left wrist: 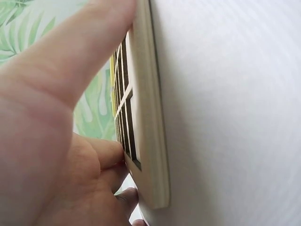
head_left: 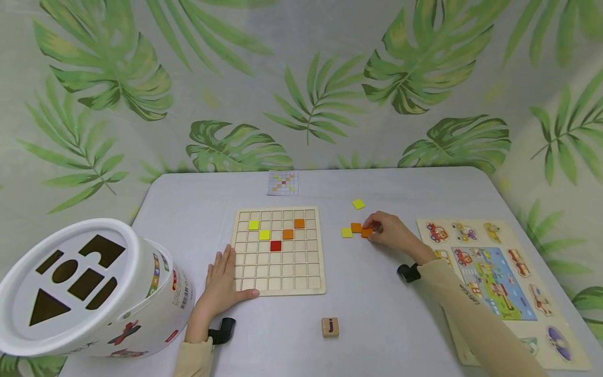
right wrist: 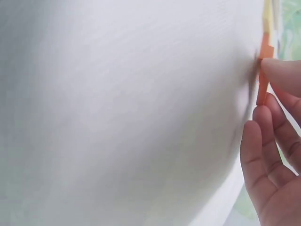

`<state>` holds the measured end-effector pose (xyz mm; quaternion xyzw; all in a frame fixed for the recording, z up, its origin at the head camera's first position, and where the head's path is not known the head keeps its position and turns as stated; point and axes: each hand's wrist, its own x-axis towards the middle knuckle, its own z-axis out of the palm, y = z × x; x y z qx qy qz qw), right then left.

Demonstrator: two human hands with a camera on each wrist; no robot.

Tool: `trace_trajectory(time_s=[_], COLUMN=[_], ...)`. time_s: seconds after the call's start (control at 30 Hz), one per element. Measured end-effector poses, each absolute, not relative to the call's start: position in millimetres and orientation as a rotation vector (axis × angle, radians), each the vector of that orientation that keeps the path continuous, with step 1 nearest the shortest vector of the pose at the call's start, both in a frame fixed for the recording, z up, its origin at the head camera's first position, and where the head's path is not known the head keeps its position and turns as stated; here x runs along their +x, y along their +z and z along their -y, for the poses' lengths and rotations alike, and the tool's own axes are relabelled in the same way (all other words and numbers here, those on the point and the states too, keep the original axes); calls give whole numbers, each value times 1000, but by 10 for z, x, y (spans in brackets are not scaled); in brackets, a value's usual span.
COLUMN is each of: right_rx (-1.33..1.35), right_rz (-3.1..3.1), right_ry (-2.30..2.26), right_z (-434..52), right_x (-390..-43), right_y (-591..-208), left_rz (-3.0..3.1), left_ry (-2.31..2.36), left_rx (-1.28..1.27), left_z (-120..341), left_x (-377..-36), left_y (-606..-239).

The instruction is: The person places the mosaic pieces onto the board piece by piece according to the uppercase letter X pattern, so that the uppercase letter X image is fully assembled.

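Observation:
A wooden grid board (head_left: 301,269) lies on the table, holding two yellow tiles (head_left: 254,224), two orange tiles (head_left: 288,234) and one red tile (head_left: 275,245). My left hand (head_left: 221,285) rests against its lower left corner, fingers extended along the left side and thumb on the near edge. The left wrist view shows the thumb over the board's rim (left wrist: 153,117). Right of the board, my right hand (head_left: 393,233) pinches an orange square tile (head_left: 366,233), thumb against it in the right wrist view. Another orange tile (head_left: 355,228) and a yellow tile (head_left: 346,232) lie beside it.
A loose yellow tile (head_left: 358,204) lies farther back. Behind the board is a pattern card (head_left: 283,183). A white shape-sorter bucket (head_left: 165,309) stands left, a picture puzzle board (head_left: 556,340) lies right. One wooden letter block (head_left: 330,327) sits near the front.

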<state>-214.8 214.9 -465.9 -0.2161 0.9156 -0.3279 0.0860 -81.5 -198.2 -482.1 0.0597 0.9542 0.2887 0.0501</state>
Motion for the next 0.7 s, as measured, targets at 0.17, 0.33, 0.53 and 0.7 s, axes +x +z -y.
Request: trace_trajectory(time_s=[0.17,0.33,0.53,0.7], right_rx=[-720,-858,-949,-1020], right_rz=[-2698,-2675,-2592,-2485], right_ry=[-1074,-1088,-1072,-1076], right_z=[-1990,-1676,-1147,-713], right_x=[-2100,-2058,-1990,-1937], right_y=[-4560,-4505,-4472,-4466], left_rz=[-2913,-2914,-2909,-2905], left_ry=[879,877,869,864], left_rx=[192,197,196,192], left_z=[1984,1983,1990,1994], left_x=[-809,-805,-809,-809], left_y=[-4822,-4823,-4827,-4820])
